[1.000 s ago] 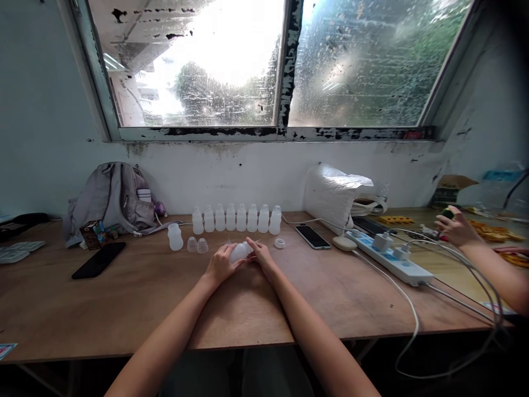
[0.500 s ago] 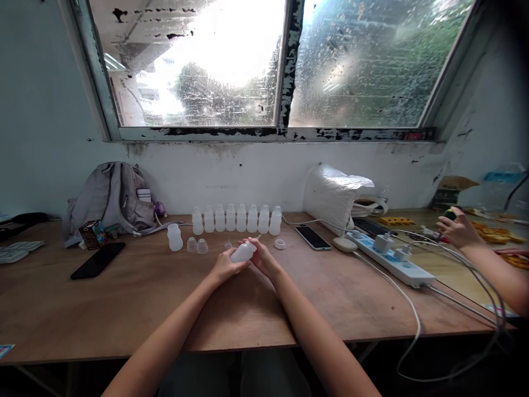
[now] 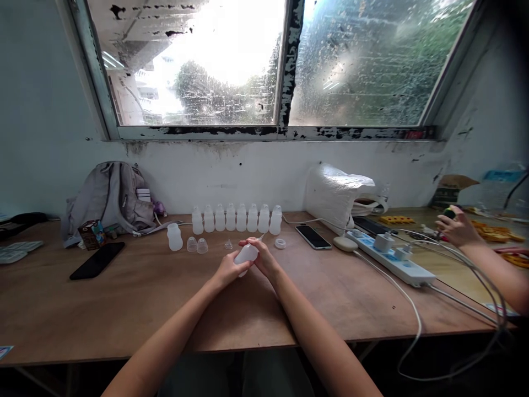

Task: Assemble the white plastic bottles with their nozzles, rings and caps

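Observation:
A frosted white baby bottle (image 3: 246, 253) is held tilted between my two hands, just above the table. My left hand (image 3: 226, 269) is wrapped round its body. My right hand (image 3: 265, 261) closes on the neck end, where a small clear tip pokes out past the fingers; what exactly the fingertips pinch is hidden. Behind my hands lies a clear silicone nipple (image 3: 228, 243). To its left stand two clear caps (image 3: 202, 246) and an uncapped bottle (image 3: 174, 237). A white screw ring (image 3: 280, 243) lies to the right of my right hand.
Several capped bottles (image 3: 230, 218) stand in a row at the back. A phone (image 3: 313, 237), a round white charger (image 3: 345, 244) and a power strip (image 3: 392, 259) with cables lie right. A backpack (image 3: 111, 201) and a black phone (image 3: 97, 261) are left. Another person's hand (image 3: 457, 227) appears far right.
The bottle has turned in my hands, and its body now points more toward me. My right fingers have moved further over the neck. The things on the table have stayed put.

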{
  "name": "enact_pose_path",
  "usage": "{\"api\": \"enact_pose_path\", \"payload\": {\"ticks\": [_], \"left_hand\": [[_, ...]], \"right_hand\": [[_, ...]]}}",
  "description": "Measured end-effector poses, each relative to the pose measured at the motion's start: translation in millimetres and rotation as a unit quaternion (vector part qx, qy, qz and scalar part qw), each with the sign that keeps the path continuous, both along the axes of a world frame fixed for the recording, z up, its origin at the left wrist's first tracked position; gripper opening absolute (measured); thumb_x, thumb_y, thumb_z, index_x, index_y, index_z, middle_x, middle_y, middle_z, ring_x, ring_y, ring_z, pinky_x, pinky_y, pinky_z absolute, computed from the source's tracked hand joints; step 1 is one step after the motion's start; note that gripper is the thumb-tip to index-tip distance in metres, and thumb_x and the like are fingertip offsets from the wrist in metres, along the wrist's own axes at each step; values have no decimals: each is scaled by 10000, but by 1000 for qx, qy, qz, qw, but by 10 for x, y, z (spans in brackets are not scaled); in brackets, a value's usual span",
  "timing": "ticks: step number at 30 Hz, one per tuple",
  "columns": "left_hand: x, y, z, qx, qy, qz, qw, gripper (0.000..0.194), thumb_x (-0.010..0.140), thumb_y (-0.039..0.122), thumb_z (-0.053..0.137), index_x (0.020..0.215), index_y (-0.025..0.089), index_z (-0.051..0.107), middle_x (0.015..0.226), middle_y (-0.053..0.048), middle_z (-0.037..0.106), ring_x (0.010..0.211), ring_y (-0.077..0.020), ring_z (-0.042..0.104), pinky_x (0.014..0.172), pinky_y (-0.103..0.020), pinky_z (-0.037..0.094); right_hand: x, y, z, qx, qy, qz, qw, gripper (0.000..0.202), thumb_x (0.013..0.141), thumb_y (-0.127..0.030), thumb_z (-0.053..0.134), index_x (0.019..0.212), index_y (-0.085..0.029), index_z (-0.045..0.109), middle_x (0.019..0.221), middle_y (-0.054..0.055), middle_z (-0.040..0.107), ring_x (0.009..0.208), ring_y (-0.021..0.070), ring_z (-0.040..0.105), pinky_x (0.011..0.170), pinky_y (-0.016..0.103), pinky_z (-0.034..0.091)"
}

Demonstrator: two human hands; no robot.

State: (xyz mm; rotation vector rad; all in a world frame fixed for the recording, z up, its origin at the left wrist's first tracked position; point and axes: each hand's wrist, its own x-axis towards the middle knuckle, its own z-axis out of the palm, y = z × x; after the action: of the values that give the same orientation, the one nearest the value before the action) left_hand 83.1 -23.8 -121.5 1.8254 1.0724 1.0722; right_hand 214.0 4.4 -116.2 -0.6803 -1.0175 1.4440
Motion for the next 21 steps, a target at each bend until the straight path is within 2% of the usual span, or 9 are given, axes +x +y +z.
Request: {"api": "enact_pose_path", "payload": {"ticks": [4, 7, 10, 13, 16, 18, 21], "left_hand": [[-20, 14, -19, 84, 53, 38, 994, 435, 658, 365, 617, 1048, 180, 559, 882, -50, 640, 782, -212, 591, 710, -313, 460], [-30, 40, -73, 168, 119, 74, 976, 463, 683, 357, 592, 1101, 176, 512, 994, -81, 610, 882, -237, 575, 782, -344, 446], [-32, 76, -134, 189, 120, 98, 970, 483, 716, 390, 558, 1143, 185, 462, 1085, -95, 558, 987, -244, 531, 856, -372, 412], [-33, 104, -147, 143, 49, 115, 982, 499, 732, 427, 532, 1155, 181, 435, 1139, -103, 505, 1071, -251, 466, 922, -399, 355], [-33, 113, -106, 69, -25, 75, 995, 482, 750, 428, 516, 1153, 176, 438, 1160, -102, 494, 1090, -245, 448, 943, -393, 334], [-34, 102, -72, 26, -34, 25, 999, 424, 802, 454, 422, 1096, 158, 499, 1027, -102, 580, 941, -219, 547, 838, -361, 424], [-41, 64, -43, -26, -30, -45, 998, 504, 852, 487, 258, 993, 130, 585, 790, -97, 640, 644, -160, 604, 605, -290, 490]], "right_hand": [[-42, 32, -36, 20, 3, -37, 999, 158, 621, -301, 618, 707, -183, 556, 756, 35, 656, 714, 167, 575, 599, 234, 432], [-73, 59, -61, 27, 7, -64, 998, 158, 623, -294, 624, 720, -183, 566, 770, 31, 650, 728, 160, 568, 620, 230, 433], [-91, 72, -81, 25, 6, -66, 997, 238, 632, -302, 635, 834, -190, 579, 886, 34, 641, 773, 157, 568, 635, 225, 439], [-90, 55, -88, 8, 6, 6, 1000, 311, 667, -341, 613, 948, -222, 557, 915, 24, 632, 766, 158, 580, 614, 233, 452], [-63, 22, -72, -4, 36, 77, 996, 283, 705, -359, 570, 953, -222, 565, 885, 24, 635, 791, 165, 588, 640, 245, 463], [-33, 2, -48, -16, 56, 89, 994, 305, 710, -363, 557, 975, -213, 565, 918, 41, 633, 827, 183, 588, 652, 265, 467], [3, -16, -10, -32, 54, 102, 993, 320, 712, -379, 542, 969, -190, 574, 993, 70, 619, 907, 214, 569, 657, 284, 465]]}}
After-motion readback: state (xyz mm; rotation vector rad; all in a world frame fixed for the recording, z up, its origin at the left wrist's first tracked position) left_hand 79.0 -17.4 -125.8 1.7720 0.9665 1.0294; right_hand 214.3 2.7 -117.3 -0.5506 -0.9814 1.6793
